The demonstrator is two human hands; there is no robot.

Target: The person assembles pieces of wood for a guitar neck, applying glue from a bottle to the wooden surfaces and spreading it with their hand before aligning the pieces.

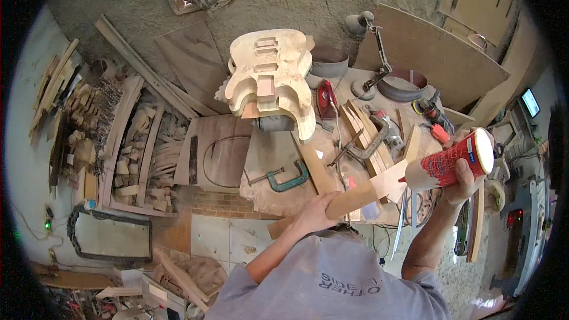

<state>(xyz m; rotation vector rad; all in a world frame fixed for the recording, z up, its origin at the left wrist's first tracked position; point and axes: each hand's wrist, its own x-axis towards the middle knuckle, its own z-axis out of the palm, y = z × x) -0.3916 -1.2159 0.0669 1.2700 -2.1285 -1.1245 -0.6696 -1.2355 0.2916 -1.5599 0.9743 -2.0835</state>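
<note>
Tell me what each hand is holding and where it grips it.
The left hand grips a wooden piece near its lower end. The right hand is wrapped around the body of a red and white glue bottle, nozzle tilted toward the wood.

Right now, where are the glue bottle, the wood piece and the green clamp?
Glue bottle (450, 163), head view, on its red body.
Wood piece (361, 195), head view, mid-length of the board.
Green clamp (290, 181), head view, on its curved frame.

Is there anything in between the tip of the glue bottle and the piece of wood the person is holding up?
Nothing visible. The right hand tips the red glue bottle so its nozzle sits right at the end of the wooden piece, which the left hand holds above the workbench.
</note>
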